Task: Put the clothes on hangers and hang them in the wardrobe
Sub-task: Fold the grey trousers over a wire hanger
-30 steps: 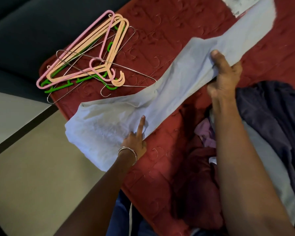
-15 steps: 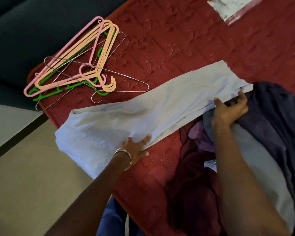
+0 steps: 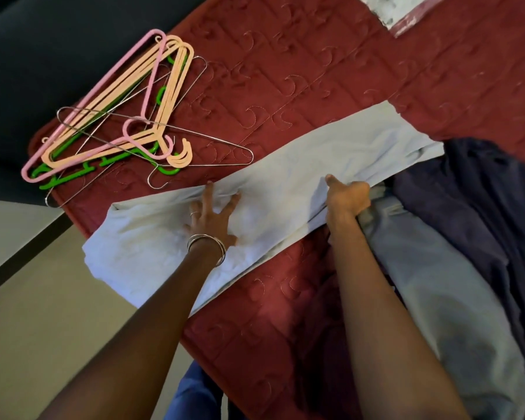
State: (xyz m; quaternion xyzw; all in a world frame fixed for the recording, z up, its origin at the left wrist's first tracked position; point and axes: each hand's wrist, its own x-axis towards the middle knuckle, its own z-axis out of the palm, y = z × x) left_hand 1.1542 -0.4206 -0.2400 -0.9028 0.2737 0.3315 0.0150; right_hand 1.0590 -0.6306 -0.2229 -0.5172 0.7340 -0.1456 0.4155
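Across the red quilted bed (image 3: 331,74) we see a long pale-blue garment (image 3: 285,183) laid flat in a folded strip, one end hanging off the bed's left corner. Our left hand (image 3: 212,216) presses down on it with its fingers (image 3: 208,192) spread wide (thin bangles circle that wrist). Our right hand (image 3: 347,197) grips the garment's near edge, fingers curled round the cloth and thumb pointing left. Beyond the left hand, near the bed corner, lies a tangled pile of hangers (image 3: 119,122): pink, peach, green and bare wire, one wire hook just beside the garment. At right, a heap of clothes (image 3: 467,237), dark purple and grey, touches the right hand and crowds the garment's far end. A pale floor (image 3: 43,313) shows at left.
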